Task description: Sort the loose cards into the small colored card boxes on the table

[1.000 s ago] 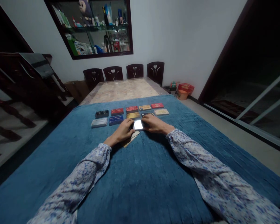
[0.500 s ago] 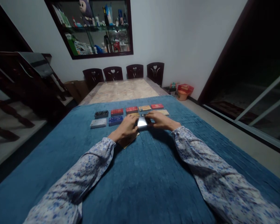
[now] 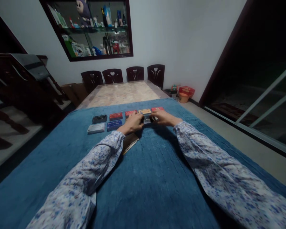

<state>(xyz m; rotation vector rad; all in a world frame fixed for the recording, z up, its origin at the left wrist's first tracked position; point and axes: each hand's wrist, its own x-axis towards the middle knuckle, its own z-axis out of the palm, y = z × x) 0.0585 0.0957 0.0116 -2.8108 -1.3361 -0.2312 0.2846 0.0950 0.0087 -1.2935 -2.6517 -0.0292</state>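
Observation:
My left hand [image 3: 133, 123] and my right hand [image 3: 165, 117] are closed on opposite ends of a small stack of dark cards [image 3: 147, 119] with pale lettering. The stack is low over the cloth or resting on it; I cannot tell which. Left of it, in two rows, are other stacks: black cards [image 3: 99, 119], red cards [image 3: 115, 116], white cards [image 3: 96, 128] and blue cards [image 3: 114, 124]. Behind my hands are more red cards [image 3: 130, 113], yellow cards [image 3: 145, 111] and further red cards [image 3: 157, 108], partly hidden. Tan cards [image 3: 131, 143] lie fanned beneath my left wrist.
A blue cloth [image 3: 147, 178] covers the near part of the long table, with its marbled top [image 3: 126, 91] bare beyond. Several dark chairs [image 3: 155, 74] stand at the far end. An orange bucket [image 3: 183, 97] is on the floor at right.
Both hands have moved the dark card stack slightly away from me, towards the rows. Its bright glare is gone and its lettering shows. More of the tan cards is uncovered. The view has shifted a little.

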